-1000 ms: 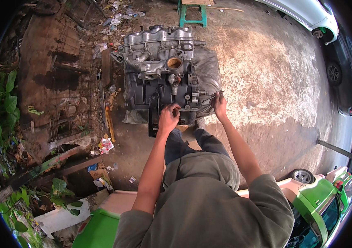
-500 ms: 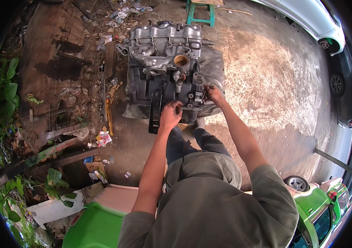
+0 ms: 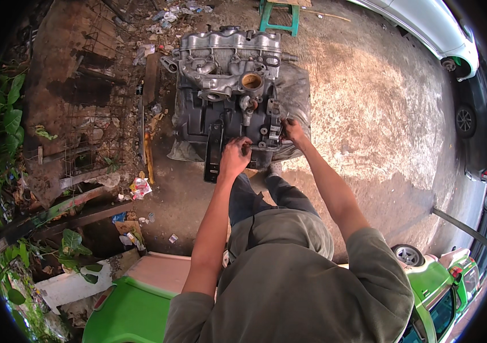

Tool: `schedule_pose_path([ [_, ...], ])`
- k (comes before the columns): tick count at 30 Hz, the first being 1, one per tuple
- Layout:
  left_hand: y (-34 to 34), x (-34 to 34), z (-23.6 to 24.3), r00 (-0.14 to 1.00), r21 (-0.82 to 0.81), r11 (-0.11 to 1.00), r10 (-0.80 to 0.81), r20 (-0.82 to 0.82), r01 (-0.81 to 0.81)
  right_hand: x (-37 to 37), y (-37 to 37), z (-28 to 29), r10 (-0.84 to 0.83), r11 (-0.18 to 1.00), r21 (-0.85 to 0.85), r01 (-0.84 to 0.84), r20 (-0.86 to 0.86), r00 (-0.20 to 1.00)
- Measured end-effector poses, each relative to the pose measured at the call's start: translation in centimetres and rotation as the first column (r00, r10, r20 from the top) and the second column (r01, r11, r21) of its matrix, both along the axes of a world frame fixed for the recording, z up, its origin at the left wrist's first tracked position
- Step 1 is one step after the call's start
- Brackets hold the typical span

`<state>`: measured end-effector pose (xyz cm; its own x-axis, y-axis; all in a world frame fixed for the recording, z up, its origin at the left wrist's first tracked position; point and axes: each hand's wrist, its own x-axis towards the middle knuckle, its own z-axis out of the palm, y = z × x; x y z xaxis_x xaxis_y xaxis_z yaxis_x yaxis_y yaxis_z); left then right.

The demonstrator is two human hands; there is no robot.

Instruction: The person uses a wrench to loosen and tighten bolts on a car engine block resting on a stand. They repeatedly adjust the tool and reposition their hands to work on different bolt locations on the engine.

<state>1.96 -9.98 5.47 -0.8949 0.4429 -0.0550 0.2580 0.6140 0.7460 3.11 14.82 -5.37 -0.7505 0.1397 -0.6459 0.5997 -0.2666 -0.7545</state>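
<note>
The engine (image 3: 229,97), silver on its far side, black nearer, sits on grey sheeting (image 3: 297,86).

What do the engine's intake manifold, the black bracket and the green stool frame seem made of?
Intake manifold: probably cast aluminium, from its dull grey, unpainted look. Black bracket: likely painted steel, given its flat, dark sheen. Stool frame: apparently moulded plastic, its green uniform.

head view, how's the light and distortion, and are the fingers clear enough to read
Head view: a bright, pale patch lights the floor, while the engine sits in softer shade; head view: fisheye bending curves the silver car near the dark rim; head view: fingertips of the right hand are too small and dark to tell what they pinch.
</note>
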Motion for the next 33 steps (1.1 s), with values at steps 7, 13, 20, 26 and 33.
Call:
schedule_pose_path([
  [7,0.0,0.1,-0.3,1.0,0.03,0.999,0.014,0.01,-0.014,1.6,-0.6,0.1,-0.077,0.996,-0.05,0.072,-0.107,0.991],
  [13,-0.1,0.0,0.1,0.996,0.018,1.0,0.003,0.092,-0.004,1.5,-2.1,1.1,0.04,0.926,0.375,0.05,-0.228,0.973],
  [20,-0.2,0.0,0.1,0.998,0.009,1.0,0.008,0.059,-0.008,9.0,-7.9,6.1,0.083,0.723,0.652,0.23,-0.412,0.907],
  [26,-0.2,-0.1,0.1,0.999,0.017,1.0,-0.018,0.027,0.017,11.6,-6.8,5.3,0.161,0.673,0.71,0.207,-0.414,0.896],
  [33,-0.2,0.0,0.3,0.998,-0.004,0.999,-0.032,0.046,0.033,10.9,-2.4,3.0,-0.125,0.663,0.682,0.308,-0.305,0.944],
])
